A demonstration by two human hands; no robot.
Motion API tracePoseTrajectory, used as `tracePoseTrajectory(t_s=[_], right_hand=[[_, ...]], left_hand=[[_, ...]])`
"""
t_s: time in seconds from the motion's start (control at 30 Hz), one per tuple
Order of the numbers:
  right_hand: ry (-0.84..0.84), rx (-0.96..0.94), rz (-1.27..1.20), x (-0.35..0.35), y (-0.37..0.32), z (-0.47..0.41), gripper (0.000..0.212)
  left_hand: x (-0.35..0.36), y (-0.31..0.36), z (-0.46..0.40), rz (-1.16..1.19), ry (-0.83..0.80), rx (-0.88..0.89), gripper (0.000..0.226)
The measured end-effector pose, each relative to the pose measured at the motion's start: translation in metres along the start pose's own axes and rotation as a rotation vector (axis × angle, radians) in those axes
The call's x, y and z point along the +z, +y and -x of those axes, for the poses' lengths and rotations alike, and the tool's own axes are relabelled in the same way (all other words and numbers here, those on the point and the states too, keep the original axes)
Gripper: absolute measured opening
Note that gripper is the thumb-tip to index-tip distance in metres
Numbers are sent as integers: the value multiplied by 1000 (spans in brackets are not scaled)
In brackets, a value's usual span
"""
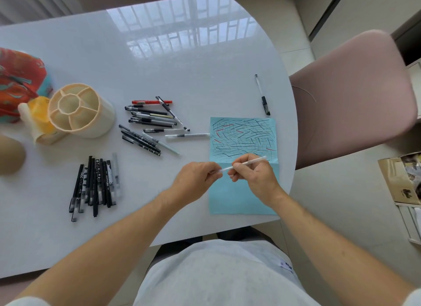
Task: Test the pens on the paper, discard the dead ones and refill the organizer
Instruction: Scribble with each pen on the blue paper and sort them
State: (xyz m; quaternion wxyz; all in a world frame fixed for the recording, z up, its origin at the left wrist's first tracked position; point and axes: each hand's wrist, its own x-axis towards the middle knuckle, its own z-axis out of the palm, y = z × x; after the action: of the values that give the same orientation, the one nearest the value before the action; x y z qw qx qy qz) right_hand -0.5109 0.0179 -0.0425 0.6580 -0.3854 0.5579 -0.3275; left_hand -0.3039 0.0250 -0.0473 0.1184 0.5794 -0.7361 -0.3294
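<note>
Holding a clear pen [247, 162] over the lower half of the blue paper [241, 191], both hands gripping it: left hand [196, 178] pinching one end between fingertips, right hand [252, 176] curling fingers and thumb around the barrel. Pen looking transparent and thin, tilting up toward the right. Paper lying at the right edge of the white table [136, 55], upper half carrying many crossing black strokes and a few red ones, lower half staying plain.

Lying left of the paper, a loose heap of pens [150, 121], black, grey, clear and one red. Lying nearer the body, a second bundle of black pens [95, 185], almost parallel. Resting alone near the far right edge, one black-capped pen [262, 94]. Standing at the left, a cream round organizer [79, 109] with divided compartments, showing no pens inside.

Table shining glossy white, reflecting a window. Standing at the right, a pink chair [355, 96]; sitting at the far left, a red patterned bag [18, 78]. Writing on the pens being too small to read.
</note>
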Motion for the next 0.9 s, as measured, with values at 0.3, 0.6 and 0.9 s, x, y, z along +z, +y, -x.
tracePoseTrajectory(t_s=[0.3,0.6,0.9], right_hand=[[130,-13,9,17,5,-3,10],[225,-163,148,-12,-55,-67,14],[46,-267,1248,-75,-87,-168,54]], left_hand=[[1,6,-5,-4,-15,-12,17],[-8,-7,-22,142,113,-189,44],[-7,-55,33,89,140,-352,28]])
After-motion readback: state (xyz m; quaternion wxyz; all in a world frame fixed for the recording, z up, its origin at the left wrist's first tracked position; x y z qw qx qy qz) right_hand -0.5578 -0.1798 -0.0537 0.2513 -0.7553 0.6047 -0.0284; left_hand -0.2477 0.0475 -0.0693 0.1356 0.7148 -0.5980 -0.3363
